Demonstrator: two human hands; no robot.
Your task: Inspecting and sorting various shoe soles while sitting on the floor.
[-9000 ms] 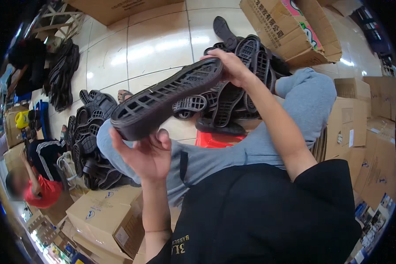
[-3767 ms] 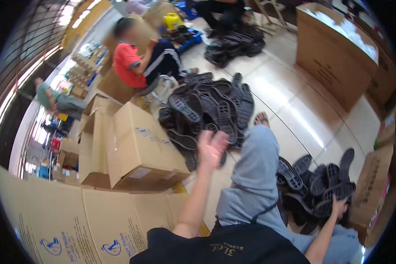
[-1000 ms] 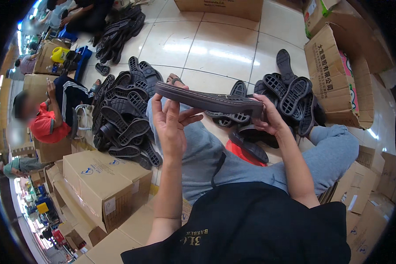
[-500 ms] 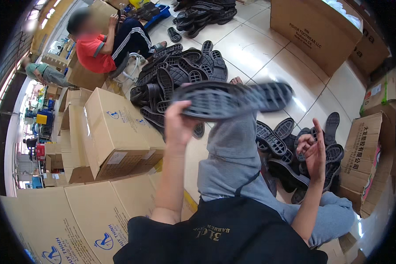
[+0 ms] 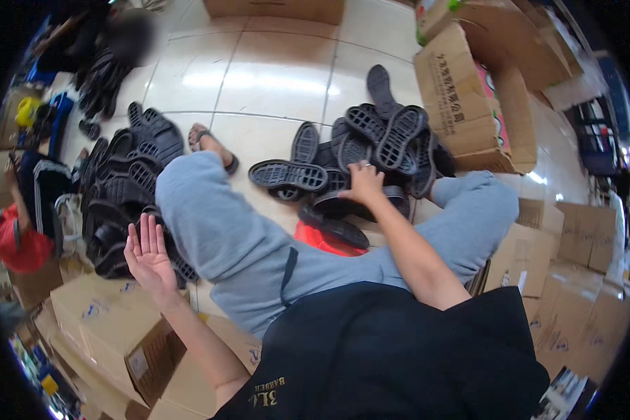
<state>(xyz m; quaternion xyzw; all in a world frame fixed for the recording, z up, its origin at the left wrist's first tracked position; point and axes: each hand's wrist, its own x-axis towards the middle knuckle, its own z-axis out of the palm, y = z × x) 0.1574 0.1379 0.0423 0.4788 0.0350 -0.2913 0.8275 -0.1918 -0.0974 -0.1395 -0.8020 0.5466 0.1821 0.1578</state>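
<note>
Black shoe soles with gridded undersides lie in a loose right pile [image 5: 402, 137] between my knees. My right hand [image 5: 364, 183] reaches down onto the near part of this pile, fingers apart and touching the soles; its fingertips are partly hidden among them. On the left, beyond my knee, a larger left pile of soles [image 5: 122, 178] spreads over the floor. My left hand [image 5: 150, 259] is raised next to that pile with palm up and fingers stretched, holding nothing. One dark sole [image 5: 334, 227] rests on something red [image 5: 322, 239] close to my lap.
An open cardboard box [image 5: 444, 98] stands beyond the right pile. Closed cartons [image 5: 112, 329] are stacked at my left, and more cartons [image 5: 581, 308] at my right. A seated person in red [image 5: 22, 238] is at the far left; another person's dark clothing shows behind. White tiles cover the floor.
The blurred soles that my left hand held are out of it now. My right hand has moved down from the air onto the right pile. The view has turned to the right.
</note>
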